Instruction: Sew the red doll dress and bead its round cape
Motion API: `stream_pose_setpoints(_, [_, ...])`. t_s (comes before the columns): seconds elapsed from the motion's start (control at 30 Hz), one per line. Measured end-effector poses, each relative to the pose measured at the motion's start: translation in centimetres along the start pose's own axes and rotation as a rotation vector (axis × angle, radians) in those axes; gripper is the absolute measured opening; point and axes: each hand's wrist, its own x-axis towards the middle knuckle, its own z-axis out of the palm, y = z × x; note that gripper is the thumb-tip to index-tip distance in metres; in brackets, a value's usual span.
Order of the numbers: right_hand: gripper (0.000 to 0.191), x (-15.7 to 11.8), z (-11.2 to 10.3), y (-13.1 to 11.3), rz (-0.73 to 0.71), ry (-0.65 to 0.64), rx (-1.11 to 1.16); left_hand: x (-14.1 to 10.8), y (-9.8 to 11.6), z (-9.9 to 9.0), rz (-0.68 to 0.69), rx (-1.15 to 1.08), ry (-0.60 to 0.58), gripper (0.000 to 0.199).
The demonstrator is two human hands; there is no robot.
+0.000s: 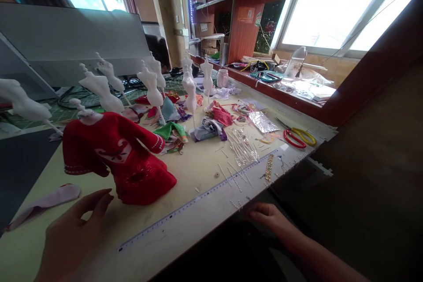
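Note:
A small mannequin wears a red dress (142, 176) with beaded cuffs and an embroidered chest, standing at the left of the table. Just below its hem, my left hand (81, 222) is beside the dress with thumb and index finger apart and nothing visible between them. My right hand (264, 213) hangs at the table's front edge, its fingers curled together; whatever they may hold is too small to make out. Between the hands runs a clear ruler (198, 198). Short bead strands (234, 178) lie behind it, near a gold beaded strip (269, 167).
Several white mannequins (152, 86) stand behind, among fabric pieces (208, 128). Red and yellow scissors (297, 137) lie at the right, near a silvery packet (263, 122). A folded cloth (49, 200) is at far left. A wooden shelf frame (346, 92) borders the right.

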Motion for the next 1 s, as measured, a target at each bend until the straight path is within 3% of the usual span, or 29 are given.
stream_pose_setpoints(0.33, [0.036, -1.4, -0.5, -0.3, -0.169, 0.008, -0.139, -0.2, -0.3, 0.2, 0.067, 0.004, 0.013, 0.033])
stream_pose_setpoints(0.63, [0.033, -3.0, -0.9, -4.2, -0.282, 0.002, -0.251, 0.0, -0.4, 0.2, 0.028, -0.007, 0.035, 0.031])
stream_pose_setpoints(0.77, [0.029, -2.8, -0.6, -5.8, -0.401, -0.016, -0.212, 0.0, -0.7, 0.2, 0.102, -0.068, 0.202, 0.028])
stream_pose_setpoints(0.9, [0.028, -2.5, 0.2, -8.0, -0.435, -0.091, -0.172, -2.3, 0.2, -0.4, 0.226, -0.171, 0.414, 0.025])
stream_pose_setpoints(0.97, [0.029, -2.3, 1.0, -9.3, -0.445, -0.165, -0.158, -4.7, 1.6, -0.5, 0.286, -0.273, 0.375, 0.023])
stream_pose_setpoints(1.0, [0.028, -2.2, 1.5, -9.9, -0.456, -0.208, -0.154, -6.0, 2.5, -0.3, 0.315, -0.354, 0.272, 0.023])
